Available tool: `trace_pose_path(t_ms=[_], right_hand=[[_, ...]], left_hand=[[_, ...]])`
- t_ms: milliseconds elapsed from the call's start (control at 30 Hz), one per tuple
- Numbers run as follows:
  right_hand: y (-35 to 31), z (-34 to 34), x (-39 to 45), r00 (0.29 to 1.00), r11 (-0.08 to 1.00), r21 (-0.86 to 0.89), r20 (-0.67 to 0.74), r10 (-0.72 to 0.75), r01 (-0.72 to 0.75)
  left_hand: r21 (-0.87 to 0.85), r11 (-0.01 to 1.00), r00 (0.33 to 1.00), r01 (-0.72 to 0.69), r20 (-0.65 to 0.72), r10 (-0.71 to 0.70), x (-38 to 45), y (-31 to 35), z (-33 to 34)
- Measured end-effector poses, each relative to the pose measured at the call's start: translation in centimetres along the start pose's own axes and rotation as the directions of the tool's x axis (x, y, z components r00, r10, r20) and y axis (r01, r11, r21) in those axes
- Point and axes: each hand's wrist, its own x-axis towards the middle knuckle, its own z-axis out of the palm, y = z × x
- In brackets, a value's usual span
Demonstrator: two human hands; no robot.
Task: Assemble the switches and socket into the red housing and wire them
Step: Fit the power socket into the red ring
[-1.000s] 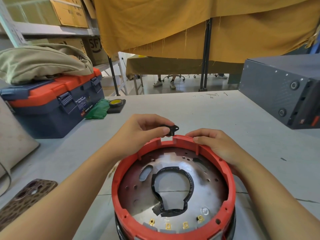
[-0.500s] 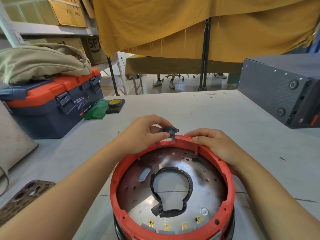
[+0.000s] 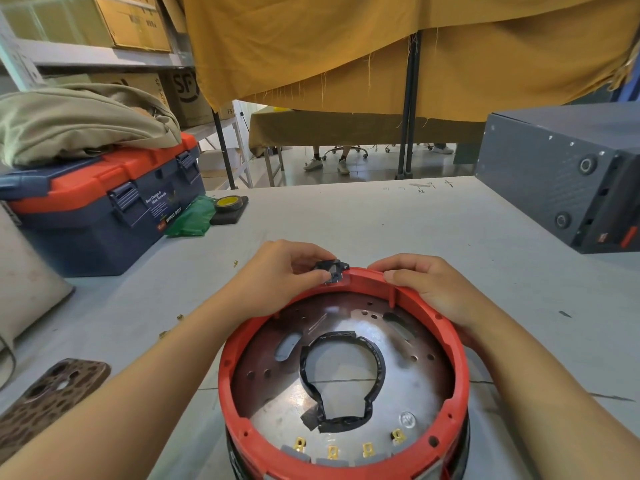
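Switch lowered onto the rim notch

A second ago I held the small black switch (image 3: 330,270) above the rim; now my left hand (image 3: 277,275), pinching it, has it touching the notch of the red housing (image 3: 460,358), so seating comes next. My right hand (image 3: 426,289) grips the rim just beside it. Below my hands, the housing holds a metal plate (image 3: 408,386), a black gasket ring (image 3: 379,362) and brass terminals (image 3: 332,452).

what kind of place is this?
Likely a workshop or small assembly area: a blue and orange plastic toolbox on the grey worktable, stacked brown cardboard boxes on metal shelving, yellow cloth partitions.
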Motion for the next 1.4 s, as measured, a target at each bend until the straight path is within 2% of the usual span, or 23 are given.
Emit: trace_pose_path(t_ms=[333, 933, 1400], right_hand=[[-0.01, 0.02, -0.03, 1.0, 1.0, 0.025, 0.002, 0.014, -0.014], [0.26, 0.02, 0.18, 1.0, 0.999, 0.025, -0.005, 0.023, -0.023], [0.13, 0.13, 0.18, 0.999, 0.998, 0.04, -0.017, 0.049, -0.048]], left_hand=[[0.073, 0.997, 0.999, -0.038, 0.017, 0.037, -0.18, 0.2, 0.11], [0.202, 0.979, 0.998, 0.023, 0.049, -0.033, 0.26, 0.54, -0.12], [0.271, 0.962, 0.998, -0.026, 0.068, 0.008, 0.42, 0.13, 0.15]])
